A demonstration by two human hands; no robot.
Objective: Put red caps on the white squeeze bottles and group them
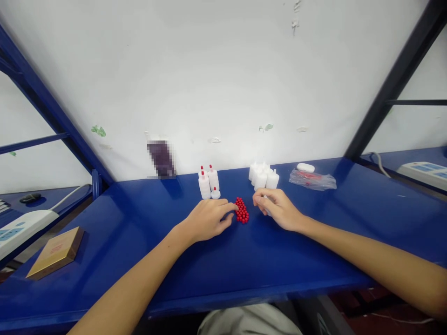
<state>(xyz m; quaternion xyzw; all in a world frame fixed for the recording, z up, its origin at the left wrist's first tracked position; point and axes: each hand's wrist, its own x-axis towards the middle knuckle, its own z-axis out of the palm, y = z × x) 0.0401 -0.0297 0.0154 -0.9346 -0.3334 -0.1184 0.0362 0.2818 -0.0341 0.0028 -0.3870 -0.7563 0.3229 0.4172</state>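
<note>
Small red caps [242, 213] stand in a close cluster on the blue table. My left hand [212, 217] reaches in from their left, its fingers apart and the fingertips at the cluster's edge; no cap shows clearly between them. To the right of the caps, my right hand [277, 208] has its fingers curled round a small white piece [268, 209], mostly hidden by the fingers. White bottles with red tips [204, 187] stand behind my left hand. White bottles without red tips [261, 179] are grouped just behind my right hand.
A clear plastic bag [316, 180] with red items lies at the back right, beside a white oval object [305, 167]. A gold box [56, 252] rests at the left edge. The wall [209, 83] rises behind the table [223, 274], with a blurred dark object [162, 159] against it.
</note>
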